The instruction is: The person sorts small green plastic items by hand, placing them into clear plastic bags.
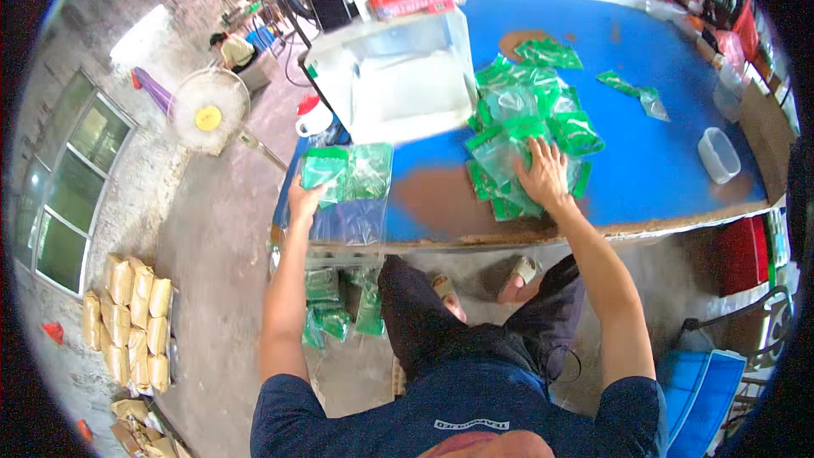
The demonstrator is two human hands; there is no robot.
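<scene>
My left hand (305, 199) is at the table's left end, its fingers closed on the edge of a small green-and-clear plastic bag (324, 168). Beside that bag lies a clear plastic sheet or larger bag (370, 171) with green packaging in it, partly over the table edge. My right hand (545, 174) lies on the near part of a loose heap of green-and-clear plastic bags (513, 102), fingers spread and pointing away from me. What the bags contain is too blurred to tell.
On the blue worktop (627, 34) stand a white bin (390, 76) and a clear plastic tub (719, 155). Two loose bags (636, 95) lie right of the heap. More green bags (335, 309) are below the table's left edge. A fan (208, 110) and another person (236, 51) are left.
</scene>
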